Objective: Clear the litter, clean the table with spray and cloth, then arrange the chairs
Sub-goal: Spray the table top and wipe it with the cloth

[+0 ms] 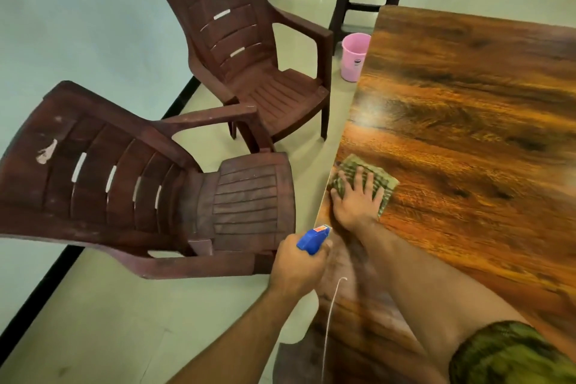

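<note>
My right hand (355, 201) presses flat, fingers (369, 181) spread wide, on the cloth (378, 170) at the table's (467, 134) left edge. My left hand (296, 265) grips the blue sprayer (313, 238) just near of it. Two chairs (249, 50) stand left of the table, the near one (140, 184) turned away.

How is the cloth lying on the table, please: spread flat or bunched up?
Spread flat: the cloth lies as a flat patch near the table edge, under the right hand's straight fingers.
</note>
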### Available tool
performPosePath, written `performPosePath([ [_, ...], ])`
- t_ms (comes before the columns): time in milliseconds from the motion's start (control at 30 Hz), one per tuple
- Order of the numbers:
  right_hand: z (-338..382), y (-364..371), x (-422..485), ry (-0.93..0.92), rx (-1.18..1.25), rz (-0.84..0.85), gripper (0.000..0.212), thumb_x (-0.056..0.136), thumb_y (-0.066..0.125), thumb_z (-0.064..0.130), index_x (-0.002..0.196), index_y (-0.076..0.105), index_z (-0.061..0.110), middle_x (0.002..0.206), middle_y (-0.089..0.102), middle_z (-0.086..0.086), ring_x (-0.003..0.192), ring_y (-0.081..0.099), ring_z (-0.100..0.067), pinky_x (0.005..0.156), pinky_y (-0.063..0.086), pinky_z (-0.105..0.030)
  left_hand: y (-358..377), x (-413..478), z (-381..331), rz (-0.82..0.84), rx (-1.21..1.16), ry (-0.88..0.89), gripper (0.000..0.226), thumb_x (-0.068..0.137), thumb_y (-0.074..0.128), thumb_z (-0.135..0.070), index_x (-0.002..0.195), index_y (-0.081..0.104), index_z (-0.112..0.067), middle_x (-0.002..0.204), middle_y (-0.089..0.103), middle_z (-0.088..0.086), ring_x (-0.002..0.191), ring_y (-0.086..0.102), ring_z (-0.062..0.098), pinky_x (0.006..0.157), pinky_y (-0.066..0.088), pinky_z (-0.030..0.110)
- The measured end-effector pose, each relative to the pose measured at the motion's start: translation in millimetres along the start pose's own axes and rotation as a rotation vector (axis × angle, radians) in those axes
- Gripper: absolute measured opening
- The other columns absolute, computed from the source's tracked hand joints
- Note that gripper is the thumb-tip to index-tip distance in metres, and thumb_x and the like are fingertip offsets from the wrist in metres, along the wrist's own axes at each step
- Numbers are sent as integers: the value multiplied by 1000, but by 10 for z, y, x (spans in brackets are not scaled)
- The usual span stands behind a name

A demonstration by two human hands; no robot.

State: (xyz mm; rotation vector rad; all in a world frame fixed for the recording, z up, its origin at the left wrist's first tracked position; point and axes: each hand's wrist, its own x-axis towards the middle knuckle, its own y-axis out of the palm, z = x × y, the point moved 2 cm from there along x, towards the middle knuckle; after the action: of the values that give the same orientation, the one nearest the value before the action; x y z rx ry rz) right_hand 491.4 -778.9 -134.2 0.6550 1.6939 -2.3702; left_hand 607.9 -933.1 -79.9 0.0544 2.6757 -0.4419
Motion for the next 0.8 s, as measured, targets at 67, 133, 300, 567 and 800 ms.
performPosePath([
  [67, -69, 127, -294, -287, -201, 39, 64, 99, 14, 56, 159, 3, 37, 165, -20, -5, 152, -20, -32, 120, -11, -57, -2, -57, 81, -38, -6, -5, 44, 78, 67, -44, 60, 46, -10, 52, 38, -4, 52, 35, 13, 52, 33, 33],
  [133, -205, 334, -716, -581, -319, 107, 73, 90, 12, 55, 160, 9, 34, 166, -13, -6, 152, -18, -33, 120, -10, -58, -2, -114, 146, -59, -14, -21, 42, 78, 66, -45, 67, 54, -6, 53, 44, 2, 53, 39, 14, 54, 37, 35],
  [300, -837, 402, -1420, -935, -411, 205, 61, 101, 32, 53, 158, 13, 43, 168, 0, 8, 153, -13, -18, 119, -16, -44, -82, -332, 207, -36, -8, -59, 33, 82, 65, -39, 76, 61, -6, 56, 50, 5, 54, 42, 15, 54, 40, 37],
  [567, -103, -221, -159, 99, 30, 29, 64, 103, 16, 58, 160, -1, 34, 166, -20, -3, 152, -19, -29, 120, -9, -58, -119, -898, 358, -70, 2, -2, 13, 90, 70, -25, 79, 64, -26, 76, 64, -11, 68, 58, 5, 67, 52, 22],
  [800, -166, 576, -1190, -399, -207, 9, 62, 102, 15, 56, 160, 3, 36, 167, -15, 3, 152, -19, -22, 122, -12, -52, -6, -1285, 595, -68, 36, 89, 33, 88, 70, -31, 64, 50, -18, 54, 46, -3, 53, 37, 11, 52, 34, 33],
])
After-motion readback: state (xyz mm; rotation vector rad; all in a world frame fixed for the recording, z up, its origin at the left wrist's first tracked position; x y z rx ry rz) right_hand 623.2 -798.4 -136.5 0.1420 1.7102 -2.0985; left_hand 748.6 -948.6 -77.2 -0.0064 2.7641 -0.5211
